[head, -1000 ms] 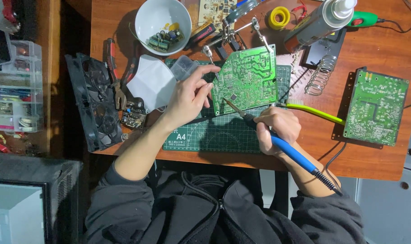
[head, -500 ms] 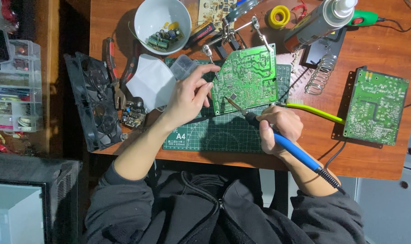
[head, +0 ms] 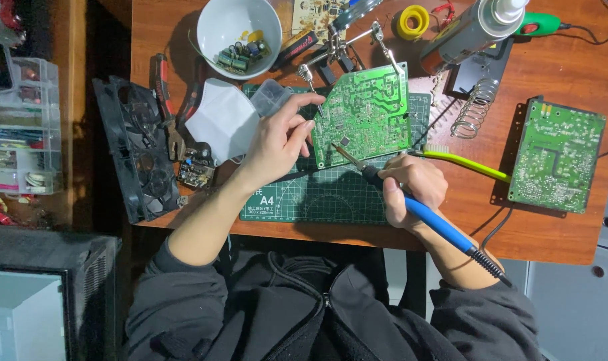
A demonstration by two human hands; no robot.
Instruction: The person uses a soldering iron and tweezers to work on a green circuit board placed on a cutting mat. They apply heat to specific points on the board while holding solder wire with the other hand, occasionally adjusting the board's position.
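A green circuit board (head: pixel 367 110) stands clamped in a helping-hands holder over a green cutting mat (head: pixel 331 194). My right hand (head: pixel 411 187) grips a blue-handled soldering iron (head: pixel 424 217) whose tip touches the lower left part of the board. My left hand (head: pixel 284 137) rests at the board's left edge, fingers pinched on what looks like thin solder wire. A yellow-green tool (head: pixel 461 162) lies just beyond my right hand.
A white bowl (head: pixel 217 20) holds small components at the back. A second green board (head: pixel 556 155) lies at right beside a coil iron stand (head: pixel 476 107). A black fan (head: pixel 133 144), pliers (head: pixel 170 100), a white mask (head: pixel 227 120), a spray can (head: pixel 471 30) and a yellow tape roll (head: pixel 412 20) surround the mat.
The soldering iron tip has shifted slightly along the board's lower left; both hands stay almost where they were.
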